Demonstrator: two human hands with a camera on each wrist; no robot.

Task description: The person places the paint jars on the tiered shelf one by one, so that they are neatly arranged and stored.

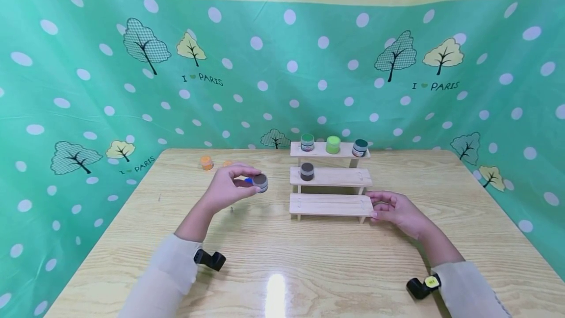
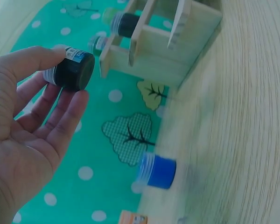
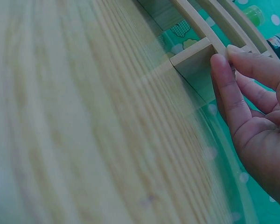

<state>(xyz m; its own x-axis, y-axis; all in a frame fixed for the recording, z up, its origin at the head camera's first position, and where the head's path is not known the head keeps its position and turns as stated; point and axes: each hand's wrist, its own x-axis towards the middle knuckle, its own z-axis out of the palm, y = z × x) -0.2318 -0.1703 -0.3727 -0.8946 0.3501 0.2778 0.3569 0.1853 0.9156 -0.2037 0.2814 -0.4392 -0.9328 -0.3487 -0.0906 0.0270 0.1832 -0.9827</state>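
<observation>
Left of the rack, my left hand holds a small dark paint jar between thumb and fingers, raised over the table. The left wrist view shows the jar tipped on its side, with its pale label by the thumb. My right hand pinches the right end of the lowest step of a three-step wooden rack. A dark brown jar stands at the left of the middle step. On the top step are a green jar, a light green jar and a dark teal jar.
A blue jar stands on the table, mostly hidden behind my left hand in the head view. Farther left is an orange jar, with another orange one partly covered. A patterned green cloth hangs behind the wooden table.
</observation>
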